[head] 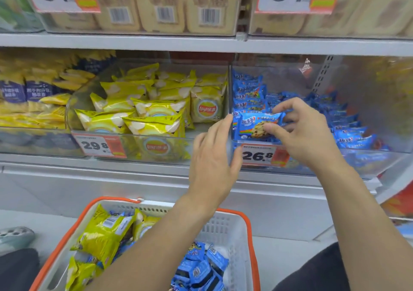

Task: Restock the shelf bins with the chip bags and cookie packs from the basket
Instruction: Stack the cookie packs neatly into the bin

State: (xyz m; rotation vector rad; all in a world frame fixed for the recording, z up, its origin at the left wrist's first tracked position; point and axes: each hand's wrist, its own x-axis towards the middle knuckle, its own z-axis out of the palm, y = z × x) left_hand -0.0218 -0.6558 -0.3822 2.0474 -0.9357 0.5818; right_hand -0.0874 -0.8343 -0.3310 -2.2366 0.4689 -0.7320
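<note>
My right hand [306,132] pinches a blue cookie pack [254,126] at the front left of the clear cookie bin [380,156], which holds several more blue packs. My left hand [213,158] is open, its fingers resting on the divider wall between that bin and the chip bin [73,102]. The chip bin holds several yellow chip bags [154,111]. Below, the white basket with an orange rim [225,226] holds yellow chip bags [105,234] on its left side and blue cookie packs [201,266] on its right. My left forearm crosses over the basket.
An upper shelf [134,41] carries beige packs behind price cards. A bin of yellow and dark blue snack bags [29,94] stands to the left of the chip bin. Price tags [100,145] hang on both bin fronts. Grey floor lies beside the basket.
</note>
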